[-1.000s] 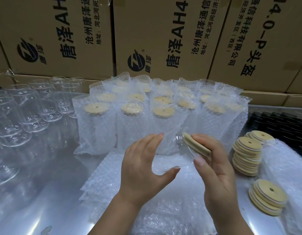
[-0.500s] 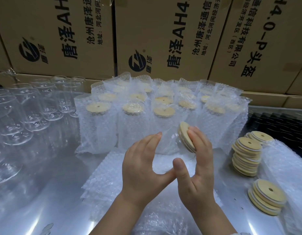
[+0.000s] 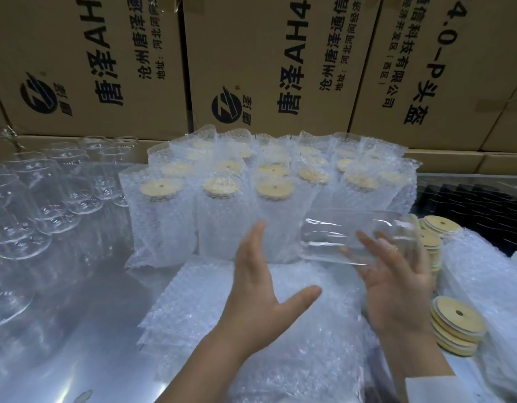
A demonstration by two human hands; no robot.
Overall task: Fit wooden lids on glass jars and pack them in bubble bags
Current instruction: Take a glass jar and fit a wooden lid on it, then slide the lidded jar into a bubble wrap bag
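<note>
A clear glass jar [image 3: 338,231] lies on its side in the air above a flat pile of bubble bags [image 3: 210,301]. My right hand [image 3: 397,292] holds the jar near its right end, and its fingers show through the glass. The jar's mouth end blurs into the lid stacks behind it, so I cannot make out its wooden lid. My left hand [image 3: 260,286] hovers just left of the jar with spread, straight fingers, holding nothing.
Several packed jars [image 3: 216,216] with wooden lids stand in bubble bags behind the pile. Empty glass jars [image 3: 48,193] crowd the left. Stacks of wooden lids [image 3: 455,324] sit at the right, near a black tray [image 3: 478,205]. Cardboard boxes [image 3: 266,68] wall the back.
My right hand pressed the wooden lid onto the jar's mouth, then took the jar and swung it to the right. My left hand let go of the jar and opened.
</note>
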